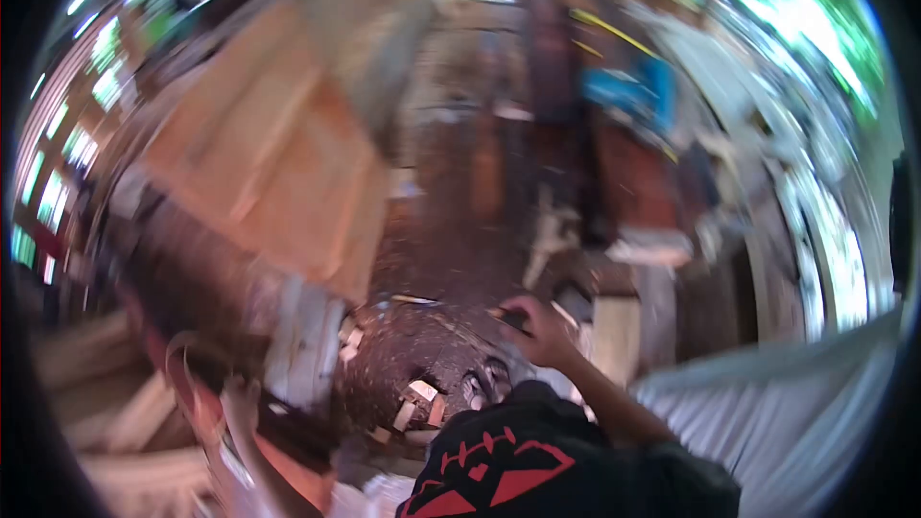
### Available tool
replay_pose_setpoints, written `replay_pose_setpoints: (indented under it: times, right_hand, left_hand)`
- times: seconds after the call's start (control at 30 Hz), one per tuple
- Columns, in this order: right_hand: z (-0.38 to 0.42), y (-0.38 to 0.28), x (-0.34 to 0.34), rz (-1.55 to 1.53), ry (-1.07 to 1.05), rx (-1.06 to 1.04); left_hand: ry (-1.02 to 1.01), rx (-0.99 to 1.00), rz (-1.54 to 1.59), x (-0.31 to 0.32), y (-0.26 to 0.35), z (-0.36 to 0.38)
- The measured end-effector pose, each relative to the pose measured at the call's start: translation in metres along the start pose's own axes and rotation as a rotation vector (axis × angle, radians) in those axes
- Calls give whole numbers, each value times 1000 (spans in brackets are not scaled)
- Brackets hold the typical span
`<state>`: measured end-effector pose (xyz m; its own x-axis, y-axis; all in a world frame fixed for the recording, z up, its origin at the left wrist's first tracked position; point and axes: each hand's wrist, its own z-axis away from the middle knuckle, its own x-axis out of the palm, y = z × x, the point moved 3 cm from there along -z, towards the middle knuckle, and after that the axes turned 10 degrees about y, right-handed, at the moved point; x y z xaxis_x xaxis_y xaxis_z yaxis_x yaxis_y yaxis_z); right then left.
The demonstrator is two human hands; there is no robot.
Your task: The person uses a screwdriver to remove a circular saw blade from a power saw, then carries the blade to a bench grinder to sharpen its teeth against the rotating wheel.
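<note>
My right hand (542, 331) is out in front of my body, its fingers closed round a small dark object (515, 319) with an orange-brown tip. Blur hides what kind of object it is. Low on the left, my left hand (240, 399) is beside a reddish, board-like surface (203, 403), where a thin pale loop (177, 357) rises; its fingers are smeared by motion. A large orange-brown wooden panel (278, 144) leans or lies ahead of me on the left.
Wood offcuts (420, 390) lie on the dark dirt floor (384, 379) near my feet (486, 382). To the right are a pale wood block (615, 331) and grey corrugated sheeting (787, 403). A blue item (628, 91) sits farther back. Stacked lumber (144, 412) fills the lower left.
</note>
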<state>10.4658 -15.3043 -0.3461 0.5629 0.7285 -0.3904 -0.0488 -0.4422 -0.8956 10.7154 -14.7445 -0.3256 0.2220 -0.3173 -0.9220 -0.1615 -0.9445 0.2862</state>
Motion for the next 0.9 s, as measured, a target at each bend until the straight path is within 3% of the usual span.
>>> replay_pose_setpoints:
  times: [0.07,0.13,0.17,0.23,0.3,0.37,0.5,0.57,0.63,0.7,0.73,0.77,0.9]
  right_hand:
    - [0,-21,-27,46,-33,104]
    - [-7,-41,-52,46,-157,207]
    - [5,-42,-61,68,-102,119]
    - [12,-44,-95,44,-3,91]
    - [18,-45,-127,-22,117,69]
    - [22,-41,-158,-146,276,79]
    - [27,-36,-221,-446,498,140]
    - [21,-30,-251,-437,548,16]
    - [14,-16,-280,-527,534,-55]
    - [-2,-2,-305,-515,538,-81]
    - [-10,4,-319,-508,532,-89]
    - [-20,21,-335,-504,473,-90]
    - [-62,49,-382,-414,366,-19]
  left_hand:
    - [-262,54,240,51,18,-22]
    - [-531,90,148,57,105,-45]
    - [-640,95,104,51,137,-46]
    - [-456,335,10,75,180,-77]
    - [-402,422,139,57,269,-89]
    - [-504,469,357,60,334,-100]
    - [-635,678,507,53,494,-70]
    - [-392,1169,527,62,574,-34]
    - [-385,1237,469,58,662,7]
    - [-228,1099,551,72,746,34]
    - [8,1072,613,95,783,40]
    - [86,987,631,90,819,43]
    - [52,591,643,117,906,37]
